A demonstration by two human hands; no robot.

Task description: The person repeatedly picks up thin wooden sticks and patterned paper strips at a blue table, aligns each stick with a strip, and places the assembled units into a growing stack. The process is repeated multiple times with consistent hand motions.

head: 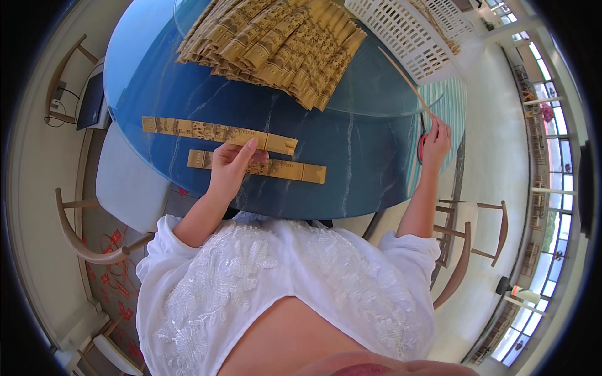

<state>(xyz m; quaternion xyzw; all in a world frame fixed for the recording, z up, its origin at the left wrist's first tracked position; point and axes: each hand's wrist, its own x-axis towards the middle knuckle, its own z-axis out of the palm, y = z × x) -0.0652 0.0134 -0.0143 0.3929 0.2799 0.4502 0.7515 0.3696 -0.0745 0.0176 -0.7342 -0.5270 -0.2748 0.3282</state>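
My left hand grips a long, flat gold paper sleeve, thumb on top near its right part. This sleeve is printed with dark figures and has a seam line towards its right end. A second gold sleeve lies on the dark blue marbled table, partly hidden beneath my left hand. At the right edge of the table, my right hand pinches the lower end of a slender wooden stick, which resembles a chopstick and points up and left. Red-handled scissors are beside that hand, partly covered by it.
A broad pile of gold sleeves covers the far side of the table. White perforated plastic baskets stand at the far right, with thin sticks there. A striped cloth drapes the right edge. Wooden chairs flank me.
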